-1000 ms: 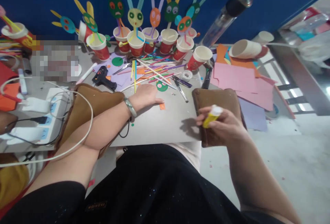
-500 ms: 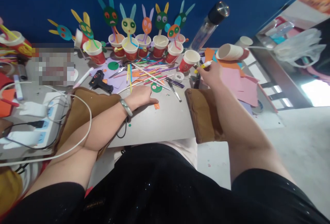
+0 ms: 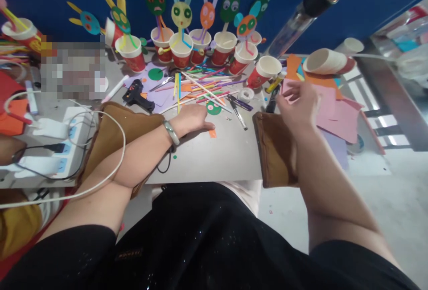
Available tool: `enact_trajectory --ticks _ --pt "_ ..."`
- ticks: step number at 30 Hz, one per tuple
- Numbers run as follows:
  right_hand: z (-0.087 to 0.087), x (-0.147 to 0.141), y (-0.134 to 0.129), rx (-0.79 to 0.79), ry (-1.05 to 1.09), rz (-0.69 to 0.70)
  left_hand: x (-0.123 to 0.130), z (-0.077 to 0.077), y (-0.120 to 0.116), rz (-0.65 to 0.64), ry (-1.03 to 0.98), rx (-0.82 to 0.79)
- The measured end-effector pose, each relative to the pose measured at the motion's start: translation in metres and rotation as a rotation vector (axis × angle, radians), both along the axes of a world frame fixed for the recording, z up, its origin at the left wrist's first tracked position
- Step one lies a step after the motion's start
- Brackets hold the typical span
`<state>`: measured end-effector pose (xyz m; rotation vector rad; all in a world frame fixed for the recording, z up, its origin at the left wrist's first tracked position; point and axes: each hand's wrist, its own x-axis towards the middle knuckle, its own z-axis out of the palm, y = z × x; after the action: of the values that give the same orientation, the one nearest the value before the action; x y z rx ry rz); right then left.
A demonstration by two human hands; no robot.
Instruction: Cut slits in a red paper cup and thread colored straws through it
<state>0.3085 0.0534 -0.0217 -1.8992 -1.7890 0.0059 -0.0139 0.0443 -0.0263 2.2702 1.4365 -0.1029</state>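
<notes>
On the table rests my left hand [image 3: 193,120], its fingers curled and mostly hidden underneath. Its thumb points at a small orange paper piece [image 3: 212,133], close to or touching its edge. Just beyond that hand lies a green paper circle [image 3: 214,108] with pink marks. My right hand [image 3: 298,105] is over the right side, fingers loosely bent and apart, with nothing visible in them. A yellow marker [image 3: 274,84] lies just past its fingertips, beside a red-and-white paper cup [image 3: 259,79]. A dark pen-like object [image 3: 272,100] is near the same fingers.
Several cups with paper rabbit-eared figures [image 3: 181,53] line the back. Colored sticks [image 3: 200,86], scissors [image 3: 163,82], a black glue gun [image 3: 137,96] and tape [image 3: 246,94] lie in front. A glass bottle [image 3: 287,27] stands behind pink paper [image 3: 341,120]. A cable [image 3: 124,147] crosses my left arm.
My right hand has let go of the yellow marker and drawn back from it; the marker now lies by the cup. My left hand stays beside the orange piece. The camera view has shifted.
</notes>
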Motion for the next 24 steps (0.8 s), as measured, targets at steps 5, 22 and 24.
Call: enact_trajectory --ticks 5,22,24 --pt "-0.002 -0.055 -0.058 -0.283 0.198 0.338 0.0 0.0 0.001 -0.003 -0.032 0.026" --pt "-0.005 -0.116 -0.003 -0.438 -0.181 0.49 -0.005 0.002 0.007 0.095 -0.164 0.116" --pt "-0.009 -0.115 0.006 -0.411 -0.22 0.438 -0.005 0.0 0.007 0.118 -0.175 0.132"
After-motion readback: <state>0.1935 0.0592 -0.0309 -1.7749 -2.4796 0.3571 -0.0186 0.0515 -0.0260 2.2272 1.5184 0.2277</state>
